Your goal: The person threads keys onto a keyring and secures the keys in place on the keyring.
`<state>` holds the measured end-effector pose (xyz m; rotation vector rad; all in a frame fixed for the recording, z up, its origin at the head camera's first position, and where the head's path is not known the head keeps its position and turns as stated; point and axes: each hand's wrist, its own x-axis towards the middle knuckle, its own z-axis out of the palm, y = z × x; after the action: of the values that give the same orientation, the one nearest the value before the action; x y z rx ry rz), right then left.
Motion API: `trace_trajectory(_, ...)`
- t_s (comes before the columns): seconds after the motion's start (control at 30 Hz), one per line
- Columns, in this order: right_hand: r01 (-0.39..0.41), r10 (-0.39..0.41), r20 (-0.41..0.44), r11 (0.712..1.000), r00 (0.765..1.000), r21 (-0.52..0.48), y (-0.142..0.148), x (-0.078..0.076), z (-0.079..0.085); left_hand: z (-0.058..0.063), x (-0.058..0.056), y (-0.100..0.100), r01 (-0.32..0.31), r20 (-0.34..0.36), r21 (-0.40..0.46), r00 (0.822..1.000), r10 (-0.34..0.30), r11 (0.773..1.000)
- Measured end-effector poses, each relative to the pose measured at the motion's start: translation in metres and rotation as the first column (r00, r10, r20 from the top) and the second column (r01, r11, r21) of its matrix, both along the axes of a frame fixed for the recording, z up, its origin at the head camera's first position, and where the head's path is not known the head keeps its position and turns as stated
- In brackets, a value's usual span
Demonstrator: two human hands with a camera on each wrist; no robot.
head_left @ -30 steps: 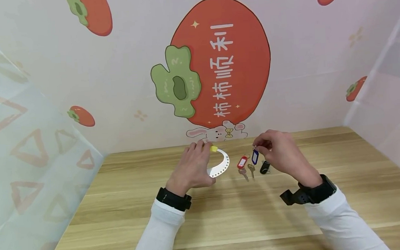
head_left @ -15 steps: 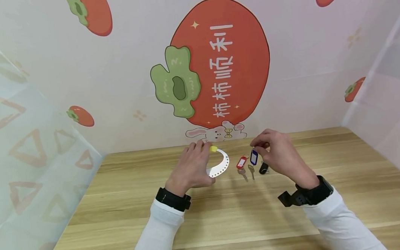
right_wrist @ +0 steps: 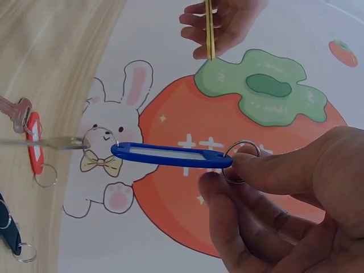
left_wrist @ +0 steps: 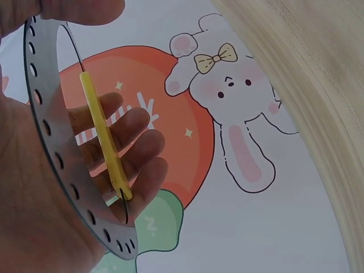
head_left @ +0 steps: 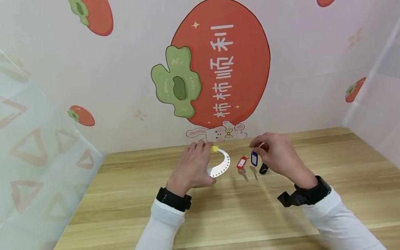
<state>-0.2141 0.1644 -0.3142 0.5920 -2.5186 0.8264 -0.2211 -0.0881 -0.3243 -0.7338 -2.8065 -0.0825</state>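
My left hand (head_left: 192, 167) grips a crescent-shaped metal key holder (head_left: 222, 166) with a row of holes along its edge. In the left wrist view its yellow handle (left_wrist: 105, 133) runs in front of the fingers, and the thumb lies at the plate's upper end. My right hand (head_left: 279, 153) pinches the split ring (right_wrist: 242, 162) of a blue key tag (right_wrist: 170, 154) between thumb and forefinger. A key (head_left: 254, 172) hangs from the tag's other end, blurred in the right wrist view.
A red key tag (head_left: 242, 162) with a key (head_left: 243, 174) lies on the wooden table (head_left: 225, 222) between the hands. Beside it is a black tag (head_left: 263, 169), partly behind the right hand. A printed backdrop (head_left: 122, 76) rises at the table's back edge.
My right hand has shifted slightly left with the blue tag, and the hanging key has swung a little to the right. The left hand keeps its place on the key holder.
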Motion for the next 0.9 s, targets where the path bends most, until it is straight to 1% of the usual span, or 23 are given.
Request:
trace_trajectory(0.27, -0.046, 0.046, -0.031, 0.999, 0.998, -0.01, -0.009, -0.002, -0.008, 0.001, 0.0, -0.001, -0.008, 0.007, 0.022, 1.0, 0.008, 1.0)
trace_trajectory(0.5, -0.052, 0.052, -0.04, 0.999, 0.998, 0.011, -0.017, -0.001, -0.015, 0.003, 0.001, -0.003, -0.008, 0.001, 0.03, 1.0, 0.008, 1.0)
trace_trajectory(0.73, -0.063, 0.063, -0.104, 0.998, 0.993, 0.003, -0.023, 0.0, -0.018, 0.004, 0.002, -0.003, -0.001, -0.013, 0.033, 1.0, 0.001, 0.999)
trace_trajectory(0.9, -0.078, 0.071, -0.138, 0.996, 0.988, -0.042, -0.025, 0.001, -0.019, 0.004, 0.003, -0.003, -0.001, -0.023, 0.024, 1.0, 0.002, 1.0)
